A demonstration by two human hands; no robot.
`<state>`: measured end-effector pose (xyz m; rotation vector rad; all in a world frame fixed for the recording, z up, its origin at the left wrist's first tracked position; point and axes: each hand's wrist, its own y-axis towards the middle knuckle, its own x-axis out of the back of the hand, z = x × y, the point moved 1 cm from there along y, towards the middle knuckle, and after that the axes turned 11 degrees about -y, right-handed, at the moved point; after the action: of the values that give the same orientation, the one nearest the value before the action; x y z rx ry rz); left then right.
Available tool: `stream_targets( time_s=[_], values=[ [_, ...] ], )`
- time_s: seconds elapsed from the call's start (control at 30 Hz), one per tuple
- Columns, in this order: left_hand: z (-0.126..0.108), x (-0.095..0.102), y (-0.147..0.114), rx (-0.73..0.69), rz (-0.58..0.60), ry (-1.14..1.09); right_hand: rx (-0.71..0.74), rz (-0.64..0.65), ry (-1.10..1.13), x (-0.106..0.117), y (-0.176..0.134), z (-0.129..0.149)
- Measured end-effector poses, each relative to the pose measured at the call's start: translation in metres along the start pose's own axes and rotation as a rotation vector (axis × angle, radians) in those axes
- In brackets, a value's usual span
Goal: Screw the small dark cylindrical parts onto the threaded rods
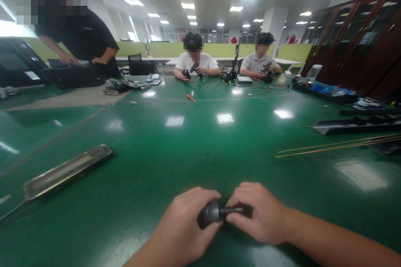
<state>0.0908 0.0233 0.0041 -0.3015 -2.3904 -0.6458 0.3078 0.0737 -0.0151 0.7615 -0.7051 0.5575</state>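
A black cylindrical part with a ribbed stem (213,212) lies crosswise between my hands, low in the middle of the head view. Its thick end has a greyish, shiny band; a narrower, ridged stem points right. My left hand (188,221) is curled round the thick end, thumb on the near side and fingers on the far side. Around the stem, the fingers and thumb of my right hand (258,210) are closed. Both palms partly cover the part, so its two ends are hard to make out. Its exact kind does not show.
On the green table (188,154), a long shallow metal tray (67,171) lies left. Thin brass-coloured rods (332,146) and a dark metal channel (351,126) lie right. A red-handled screwdriver (191,98) lies farther off. Two people sit opposite; another stands at the left over a black case (72,76).
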Motion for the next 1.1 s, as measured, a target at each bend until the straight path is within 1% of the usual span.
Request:
stream_targets(
  time_s=[0.2, 0.4, 0.7, 1.1],
  values=[
    [-0.0015, 0.0015, 0.0, -0.035, 0.006, 0.015, -0.029, 0.024, 0.004, 0.0003, -0.0007, -0.0006],
    [0.0, 0.0007, -0.0003, -0.017, -0.008, 0.018, -0.032, 0.01, 0.018, 0.0003, -0.0003, -0.0013],
    [0.0028, 0.0031, 0.0017, -0.053, -0.028, 0.035, -0.058, -0.008, 0.002, 0.0011, 0.0001, -0.0022],
    [0.0043, 0.003, 0.004, -0.055, -0.026, 0.031, -0.087, -0.016, -0.01, 0.0028, 0.0012, -0.0022]
  ],
)
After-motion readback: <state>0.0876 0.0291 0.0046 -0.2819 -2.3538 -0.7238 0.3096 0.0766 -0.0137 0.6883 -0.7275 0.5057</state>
